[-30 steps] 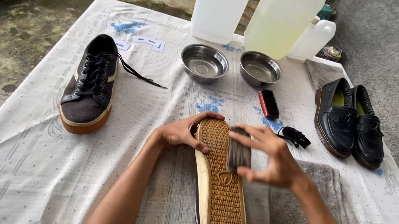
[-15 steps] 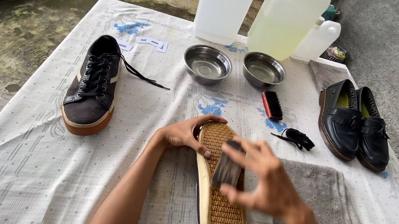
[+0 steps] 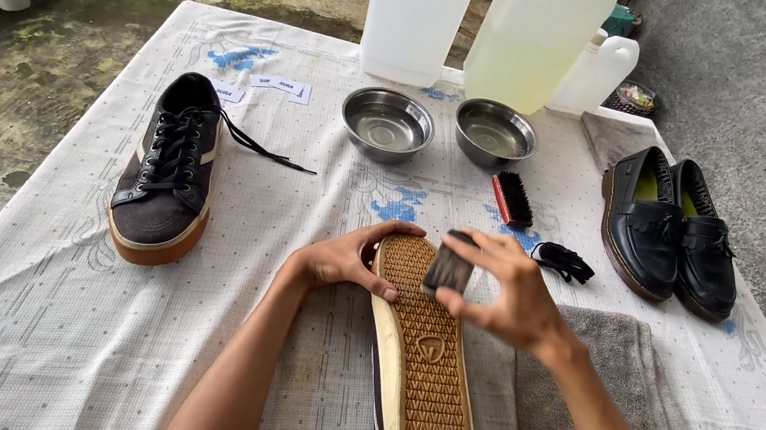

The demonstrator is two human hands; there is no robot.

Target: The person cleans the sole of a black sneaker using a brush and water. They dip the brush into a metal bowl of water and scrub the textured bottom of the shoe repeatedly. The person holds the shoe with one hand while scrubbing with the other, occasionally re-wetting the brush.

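We see the upturned sneaker [image 3: 423, 353] sole-up at the surface's [image 3: 34, 315] near middle, left hand [image 3: 346, 260] gripping its toe (far end), right hand [image 3: 503, 294] clasping a dark brush [image 3: 449, 265] on the sole.

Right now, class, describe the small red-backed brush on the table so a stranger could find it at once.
Start at the two steel bowls near the tall plastic jugs. Just below the right-hand bowl lies the small brush with black bristles and a red back, the only red thing on the white patterned tablecloth.
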